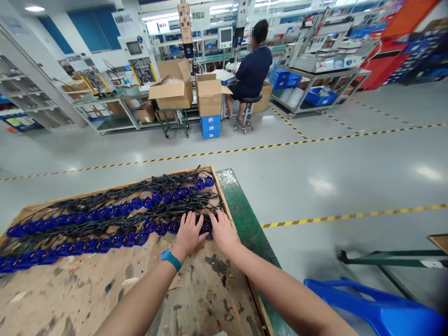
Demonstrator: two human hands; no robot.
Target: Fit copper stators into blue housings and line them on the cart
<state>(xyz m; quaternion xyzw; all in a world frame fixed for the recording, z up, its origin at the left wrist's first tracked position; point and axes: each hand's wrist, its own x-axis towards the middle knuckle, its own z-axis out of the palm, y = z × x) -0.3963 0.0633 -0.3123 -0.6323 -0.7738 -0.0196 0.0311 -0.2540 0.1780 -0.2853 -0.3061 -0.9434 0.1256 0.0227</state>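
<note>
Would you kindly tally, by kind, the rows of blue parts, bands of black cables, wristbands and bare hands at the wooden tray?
Rows of blue parts: 2
Bands of black cables: 2
Wristband: 1
Hands (left hand, right hand): 2
Total: 7

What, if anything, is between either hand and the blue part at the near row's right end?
Nothing visible. The left hand and right hand flank the blue part, partly hiding it. The black cables lie on its far side, and the wooden tray's right wall is right of it; neither visibly stands between.
</note>
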